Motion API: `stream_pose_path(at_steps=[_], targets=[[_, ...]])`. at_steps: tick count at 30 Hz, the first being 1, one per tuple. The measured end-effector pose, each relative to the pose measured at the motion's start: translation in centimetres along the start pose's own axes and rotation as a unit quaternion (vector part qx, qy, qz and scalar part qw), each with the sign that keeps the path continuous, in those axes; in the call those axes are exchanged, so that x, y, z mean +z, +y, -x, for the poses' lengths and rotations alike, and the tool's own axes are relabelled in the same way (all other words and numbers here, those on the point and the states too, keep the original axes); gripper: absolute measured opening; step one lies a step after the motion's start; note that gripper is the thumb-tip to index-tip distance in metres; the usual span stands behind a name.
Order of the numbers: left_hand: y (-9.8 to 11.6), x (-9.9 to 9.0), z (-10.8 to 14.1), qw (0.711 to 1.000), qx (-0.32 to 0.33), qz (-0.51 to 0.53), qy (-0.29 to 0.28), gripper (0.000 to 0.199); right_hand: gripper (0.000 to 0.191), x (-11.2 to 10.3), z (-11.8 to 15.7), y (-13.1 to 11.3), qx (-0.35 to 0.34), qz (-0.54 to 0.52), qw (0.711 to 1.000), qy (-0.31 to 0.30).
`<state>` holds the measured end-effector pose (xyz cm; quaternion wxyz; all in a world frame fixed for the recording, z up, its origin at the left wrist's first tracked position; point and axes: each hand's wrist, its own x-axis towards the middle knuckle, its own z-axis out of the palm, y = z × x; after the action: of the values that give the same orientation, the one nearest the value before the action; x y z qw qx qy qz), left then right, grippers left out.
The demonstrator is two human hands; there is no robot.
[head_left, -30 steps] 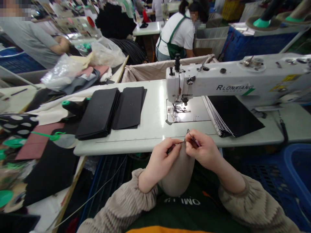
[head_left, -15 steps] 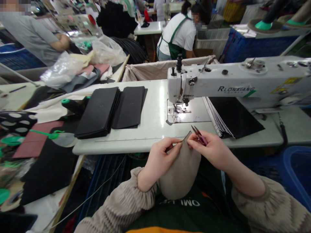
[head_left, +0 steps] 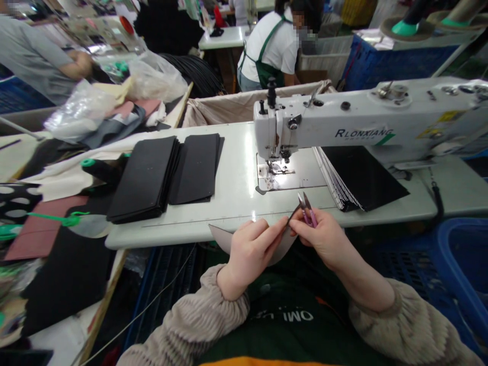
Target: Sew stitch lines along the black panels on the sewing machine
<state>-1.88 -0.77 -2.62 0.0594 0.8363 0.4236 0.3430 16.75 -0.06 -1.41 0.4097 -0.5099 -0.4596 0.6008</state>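
My left hand is closed on a thin sheet piece, grey on the face toward me and dark along its edge. One corner of the sheet sticks out to the left of that hand. In my right hand are small thread snips with purple handles, blades pointing up. The right thumb and fingertip also pinch the sheet's upper corner, close to the left fingertips. Both hands are just in front of the table edge, below the sewing machine's needle area.
The white sewing machine stands on a pale table. Black panels lie stacked at left, more black panels under the machine arm. A blue basket is at right. Beyond, a person in a green apron bends over.
The sheet has been turned and folded, so its broad face no longer hangs below my hands and a corner shows at left. The snips now point more upright. The view has shifted slightly.
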Motion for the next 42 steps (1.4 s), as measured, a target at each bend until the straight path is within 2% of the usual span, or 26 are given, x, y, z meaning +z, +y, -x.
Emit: stream_pose_path(at_steps=[4, 9, 16, 23, 27, 31, 38, 42], targets=[[0.7, 0.1, -0.3, 0.997, -0.049, 0.052, 0.005, 0.020, 0.012, 0.7, 0.0, 0.5, -0.033, 0.005, 0.999, 0.025], [1.1, -0.1, -0.6, 0.981, -0.126, 0.148, -0.007, 0.013, 0.010, 1.1, 0.0, 0.2, -0.071, 0.023, 0.997, 0.031], [1.2, -0.5, -0.8, 0.941, -0.241, 0.231, -0.049, 0.015, 0.009, 0.7, 0.0, 0.3, -0.131, 0.052, 0.990, 0.006], [1.3, -0.6, -0.9, 0.912, -0.286, 0.290, -0.049, 0.019, 0.012, 0.3, 0.0, 0.2, -0.135, 0.053, 0.989, -0.027], [1.2, -0.6, -0.9, 0.920, -0.272, 0.281, -0.026, 0.016, 0.010, -0.3, 0.3, -0.3, -0.098, 0.071, 0.992, -0.030], [0.9, -0.5, -0.7, 0.939, -0.235, 0.253, -0.008, 0.013, 0.017, -0.6, 0.7, -0.8, -0.042, 0.078, 0.995, -0.040], [0.3, -0.2, -0.1, 0.982, -0.117, 0.149, 0.018, 0.019, 0.022, -0.2, 0.8, -1.2, -0.017, 0.028, 0.998, -0.049], [-0.1, -0.1, 0.2, 0.995, -0.057, 0.080, 0.025, 0.023, 0.021, 0.2, 0.7, -0.6, -0.006, -0.005, 1.000, -0.028]])
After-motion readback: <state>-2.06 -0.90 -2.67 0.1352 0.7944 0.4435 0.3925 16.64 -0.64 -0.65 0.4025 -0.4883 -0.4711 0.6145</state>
